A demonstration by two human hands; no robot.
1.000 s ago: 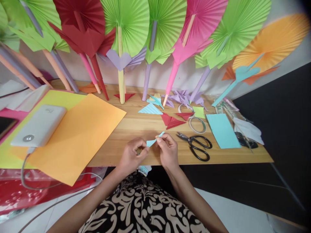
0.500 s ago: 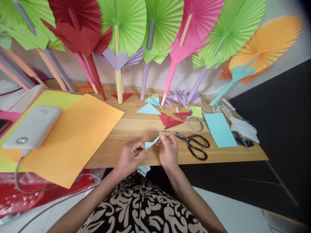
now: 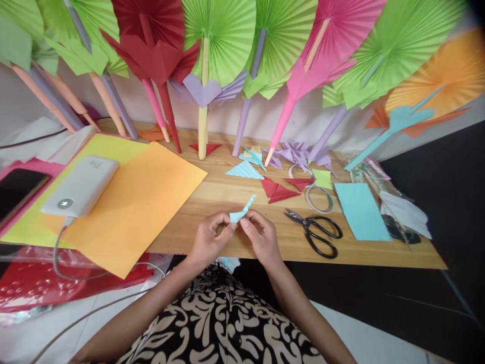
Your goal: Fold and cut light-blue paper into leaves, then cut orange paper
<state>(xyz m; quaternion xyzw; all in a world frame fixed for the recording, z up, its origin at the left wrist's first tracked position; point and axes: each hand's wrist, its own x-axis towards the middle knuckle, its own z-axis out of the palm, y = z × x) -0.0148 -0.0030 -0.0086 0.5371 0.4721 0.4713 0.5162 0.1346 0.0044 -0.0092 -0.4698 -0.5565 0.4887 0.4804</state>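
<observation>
Between my hands, above the front of the wooden table point(image 3: 182, 202), is a small light-blue piece of folded paper point(image 3: 238, 216) with a thin pleated end sticking up and away. My left hand point(image 3: 210, 237) pinches its left end between thumb and fingers. My right hand point(image 3: 261, 235) is closed at its lower right side, thumb and fingertips pressed on the paper. To the right lie black-handled scissors point(image 3: 318, 230), blades partly apart. Behind my hands are a pleated light-blue paper triangle point(image 3: 245, 170) and red folded paper pieces point(image 3: 278, 191).
Paper fans point(image 3: 217, 45) on stems stand along the wall. Tape rolls point(image 3: 319, 199) and a blue paper sheet point(image 3: 361, 211) lie at right. Orange paper point(image 3: 151, 187) with a white power bank point(image 3: 81, 184), its cable point(image 3: 56, 253) hanging over the edge, and a phone point(image 3: 18, 189) are left.
My right hand has shifted from the paper's far tip down toward its middle, closer to my left hand, leaving the pleated end free. The view has turned slightly left.
</observation>
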